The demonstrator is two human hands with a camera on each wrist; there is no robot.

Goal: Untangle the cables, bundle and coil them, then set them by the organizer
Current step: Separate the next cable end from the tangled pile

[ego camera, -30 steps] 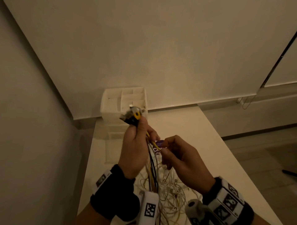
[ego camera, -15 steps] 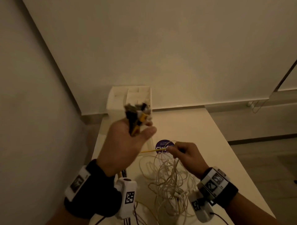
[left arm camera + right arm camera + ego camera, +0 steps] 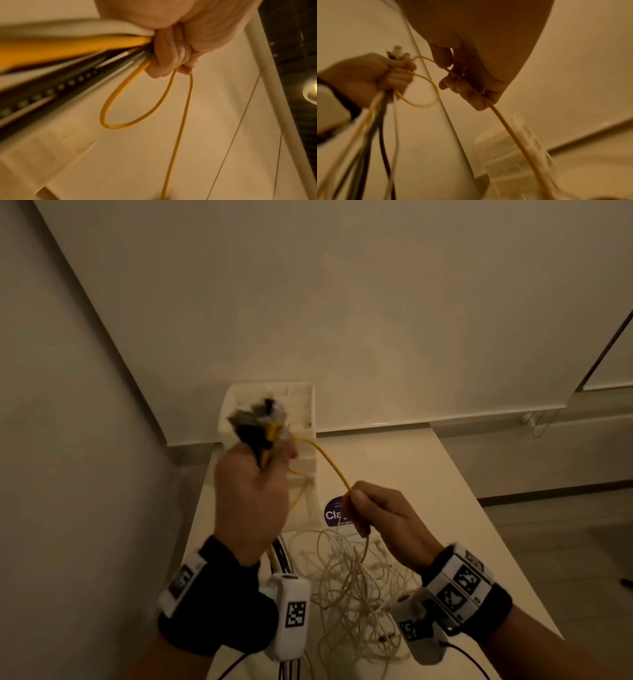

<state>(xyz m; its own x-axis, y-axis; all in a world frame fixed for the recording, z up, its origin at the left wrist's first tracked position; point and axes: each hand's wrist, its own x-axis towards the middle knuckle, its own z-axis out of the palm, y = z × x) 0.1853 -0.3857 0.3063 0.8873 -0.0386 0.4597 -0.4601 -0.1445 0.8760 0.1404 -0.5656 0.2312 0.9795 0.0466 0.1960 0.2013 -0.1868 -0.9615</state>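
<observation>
My left hand [image 3: 253, 491] is raised in front of the white organizer [image 3: 301, 402] and grips a bunch of cable ends [image 3: 260, 422], yellow, black and white, whose plugs stick out above the fist. A thin yellow cable [image 3: 329, 460] arcs from that fist to my right hand [image 3: 376, 515], which pinches it and lets it run down through the fingers. In the left wrist view the yellow cable [image 3: 137, 102] forms a loop below the left hand's fingers [image 3: 171, 54]. The right wrist view shows the right hand's fingers [image 3: 467, 86] curled round the yellow cable [image 3: 510, 129].
A loose tangle of white cables [image 3: 349, 583] lies on the white table [image 3: 428, 474] below both hands. A round purple sticker [image 3: 334, 513] sits on the table beside the organizer. Walls close in on the left and behind; the table's right edge drops to the floor.
The left hand has lifted the bundle and stayed by the organizer. The right hand has risen from the table, drawing the yellow cable up into an arc between the two hands.
</observation>
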